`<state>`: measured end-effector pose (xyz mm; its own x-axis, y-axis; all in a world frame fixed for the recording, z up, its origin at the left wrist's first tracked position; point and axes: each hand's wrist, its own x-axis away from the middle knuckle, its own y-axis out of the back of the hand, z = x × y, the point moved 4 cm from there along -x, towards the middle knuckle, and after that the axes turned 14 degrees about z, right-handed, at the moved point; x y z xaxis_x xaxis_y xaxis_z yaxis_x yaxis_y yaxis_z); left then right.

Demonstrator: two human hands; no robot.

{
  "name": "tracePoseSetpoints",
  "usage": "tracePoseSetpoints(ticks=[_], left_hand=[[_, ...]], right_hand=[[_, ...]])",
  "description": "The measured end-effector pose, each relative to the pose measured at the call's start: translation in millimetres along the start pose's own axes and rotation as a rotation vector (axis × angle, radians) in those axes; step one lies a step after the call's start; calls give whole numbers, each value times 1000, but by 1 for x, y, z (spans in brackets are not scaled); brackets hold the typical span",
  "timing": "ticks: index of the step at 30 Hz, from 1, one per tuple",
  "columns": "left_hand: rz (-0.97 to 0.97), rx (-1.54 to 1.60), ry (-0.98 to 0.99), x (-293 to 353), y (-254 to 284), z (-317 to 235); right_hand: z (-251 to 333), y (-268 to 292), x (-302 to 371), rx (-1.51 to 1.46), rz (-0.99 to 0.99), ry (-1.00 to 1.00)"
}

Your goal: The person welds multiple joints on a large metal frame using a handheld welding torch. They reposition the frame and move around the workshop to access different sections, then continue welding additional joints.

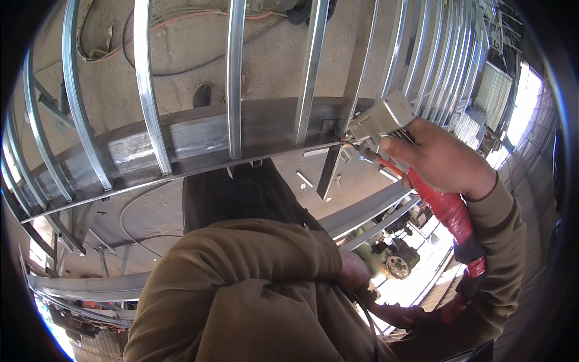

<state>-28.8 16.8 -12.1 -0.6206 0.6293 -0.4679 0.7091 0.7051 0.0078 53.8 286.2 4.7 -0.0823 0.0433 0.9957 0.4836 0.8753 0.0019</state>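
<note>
My right hand (443,160) is closed round a grey boxy tool (383,117); its exact kind I cannot make out. Beneath it, a thin red tube with a small metal end reaches the steel beam (199,136), where an upright bar stands. A thick red-taped hose (443,211) passes under this hand and loops down along my right forearm. My left hand (353,271) is low in front of my body, near a dark cable and the taped hose's lower end. Its fingers are mostly hidden, so its grip cannot be told.
Shiny metal bars (148,84) rise in a row from the beam, closely spaced at right. Cables (181,72) lie on the concrete floor beyond. Below right stands a machine with a round wheel (398,266). A curved-looking metal rail (90,285) crosses the lower left.
</note>
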Motion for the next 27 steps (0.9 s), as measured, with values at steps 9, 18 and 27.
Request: tracePoseSetpoints(ticks=[9,18,27], left_hand=[[8,10,37,10,10,-7],[38,-5,48,14,9,-9],[-190,-31,206,41,-6,28]], right_hand=[[14,0,3,133,26,-89],[-3,4,29,32,-157,144],[30,-10,117,-715,-487,522]])
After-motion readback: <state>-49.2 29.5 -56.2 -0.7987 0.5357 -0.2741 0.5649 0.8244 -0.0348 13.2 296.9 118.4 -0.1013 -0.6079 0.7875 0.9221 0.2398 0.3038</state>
